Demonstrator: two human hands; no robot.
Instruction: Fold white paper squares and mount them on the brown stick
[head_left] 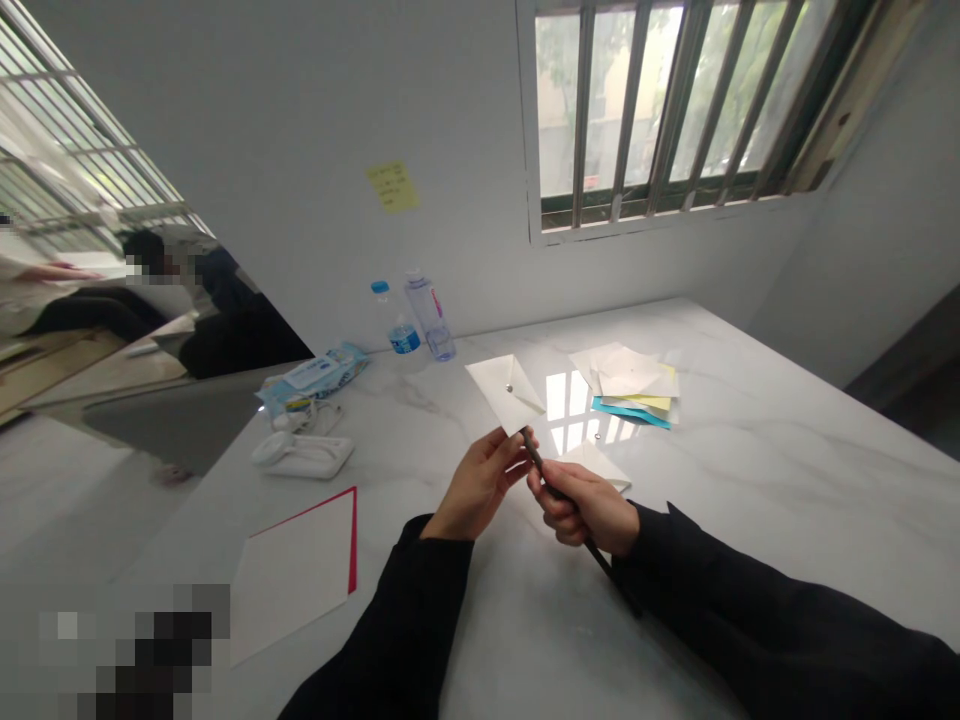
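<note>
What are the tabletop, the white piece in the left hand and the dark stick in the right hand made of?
Tabletop: looks like polished marble or a marble-look slab; grey veining, glossy window reflection.
White piece: likely thin matte paper or card; flat, crisp edges, a small metal-looking stud.
Dark stick, gripped by the right hand, its tip at the left hand: slim, dark; material unclear.

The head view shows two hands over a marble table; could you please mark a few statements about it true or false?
1. The right hand grips a dark stick. True.
2. The left hand holds a water bottle. False: both bottles stand by the wall.
3. A stack of papers lies on the table. True.
4. The red-edged sheet lies under the window. False: it lies at the left near edge.
</note>
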